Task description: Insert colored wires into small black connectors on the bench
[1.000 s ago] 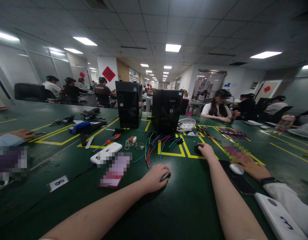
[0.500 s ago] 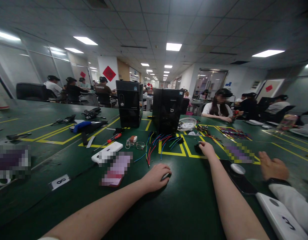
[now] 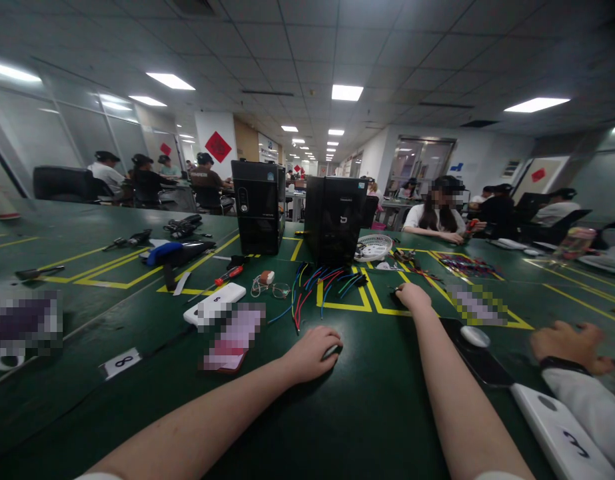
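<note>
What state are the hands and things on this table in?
Left hand: curled over a small dark object
Right hand: fingers at a black object, grip unclear
Computer towers: upright
Coloured wires: fanned out
Red screwdriver: lying down
White box marked 8: lying flat
Glasses: set down, unworn

On the green worktop (image 3: 377,380), we find a black box-shaped computer tower (image 3: 257,210) left of a second black box-shaped tower (image 3: 334,223). Multicoloured thin wires (image 3: 332,274) lie before the second tower. Our left hand (image 3: 310,353) is in front of these wires, over a dark rounded object (image 3: 332,351). Our right hand (image 3: 412,297), right of the wires, is at a small black object (image 3: 395,294). A white oblong power bank (image 3: 222,301) lies left of the wires.
</note>
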Available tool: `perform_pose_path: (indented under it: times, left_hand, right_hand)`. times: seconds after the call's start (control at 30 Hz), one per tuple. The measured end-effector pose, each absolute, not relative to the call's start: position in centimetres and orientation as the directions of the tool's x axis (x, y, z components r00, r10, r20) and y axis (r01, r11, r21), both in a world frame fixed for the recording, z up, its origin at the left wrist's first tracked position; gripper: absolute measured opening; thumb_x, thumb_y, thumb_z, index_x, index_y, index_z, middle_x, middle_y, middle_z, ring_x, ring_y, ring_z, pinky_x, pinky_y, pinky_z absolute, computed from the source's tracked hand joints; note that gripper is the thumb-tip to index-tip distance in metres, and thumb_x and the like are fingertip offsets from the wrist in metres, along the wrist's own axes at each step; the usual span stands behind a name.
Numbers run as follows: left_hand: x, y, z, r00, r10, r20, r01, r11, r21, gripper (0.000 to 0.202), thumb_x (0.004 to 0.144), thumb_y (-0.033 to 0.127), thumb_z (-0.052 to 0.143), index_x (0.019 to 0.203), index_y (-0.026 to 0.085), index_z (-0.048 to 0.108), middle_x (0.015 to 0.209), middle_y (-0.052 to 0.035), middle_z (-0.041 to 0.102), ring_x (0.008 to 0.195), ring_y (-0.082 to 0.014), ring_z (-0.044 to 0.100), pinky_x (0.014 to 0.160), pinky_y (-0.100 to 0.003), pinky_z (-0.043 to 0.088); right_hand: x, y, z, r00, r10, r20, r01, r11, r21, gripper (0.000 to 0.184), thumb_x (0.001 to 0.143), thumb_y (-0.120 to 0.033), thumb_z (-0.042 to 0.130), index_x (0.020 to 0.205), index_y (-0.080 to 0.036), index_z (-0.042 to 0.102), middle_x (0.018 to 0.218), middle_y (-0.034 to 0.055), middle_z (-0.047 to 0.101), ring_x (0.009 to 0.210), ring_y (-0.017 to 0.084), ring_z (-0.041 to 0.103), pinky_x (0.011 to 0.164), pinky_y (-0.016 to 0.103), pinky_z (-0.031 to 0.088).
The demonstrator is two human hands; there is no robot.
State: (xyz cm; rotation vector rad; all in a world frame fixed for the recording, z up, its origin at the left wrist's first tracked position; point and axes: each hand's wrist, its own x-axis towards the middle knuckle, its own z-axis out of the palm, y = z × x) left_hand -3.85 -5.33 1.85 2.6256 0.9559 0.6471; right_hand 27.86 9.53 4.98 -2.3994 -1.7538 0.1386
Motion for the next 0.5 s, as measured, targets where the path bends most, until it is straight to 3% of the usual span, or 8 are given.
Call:
perform_pose_path:
  times: [0.13, 0.3, 0.5]
  left_hand:
    - [-3.8, -5.3, 1.8, 0.682, 0.662, 0.312, 0.54, -0.743, 0.396, 0.024, 0.083, 0.024, 0.051, 0.106, 0.022, 0.055, 0.111, -0.0042, 0.055, 0.105, -0.0198, 0.048, 0.094, -0.034, 0.036]
    - [-3.8, -5.2, 1.6, 0.68, 0.659, 0.321, 0.537, -0.746, 0.394, 0.023, 0.082, 0.023, 0.051, 0.105, 0.022, 0.056, 0.11, -0.0039, 0.055, 0.105, -0.0195, 0.048, 0.093, -0.033, 0.037]
    - [-3.8, -5.2, 1.6, 0.678, 0.658, 0.329, 0.534, -0.747, 0.396, 0.024, 0.082, 0.023, 0.051, 0.106, 0.021, 0.055, 0.11, -0.0041, 0.055, 0.105, -0.0195, 0.048, 0.094, -0.034, 0.037]
  right_hand:
    - [28.7, 9.4, 5.3, 0.284, 0.959, 0.008, 0.94, -0.276, -0.198, 0.026, 0.076, -0.023, 0.048, 0.09, -0.019, 0.069, 0.091, 0.01, 0.067, 0.085, 0.02, 0.062, 0.069, 0.026, 0.045]
    - [30.5, 9.1, 5.7, 0.309, 0.95, 0.047, 0.932, -0.293, -0.212, 0.029, 0.079, -0.022, 0.045, 0.097, -0.015, 0.066, 0.086, 0.0102, 0.067, 0.084, 0.019, 0.062, 0.068, 0.024, 0.043]
    - [29.3, 9.0, 5.6, 0.261, 0.961, 0.086, 0.947, -0.238, -0.216, 0.037, 0.076, -0.044, 0.049, 0.088, -0.014, 0.067, 0.087, 0.0112, 0.066, 0.086, 0.022, 0.061, 0.068, 0.027, 0.044]
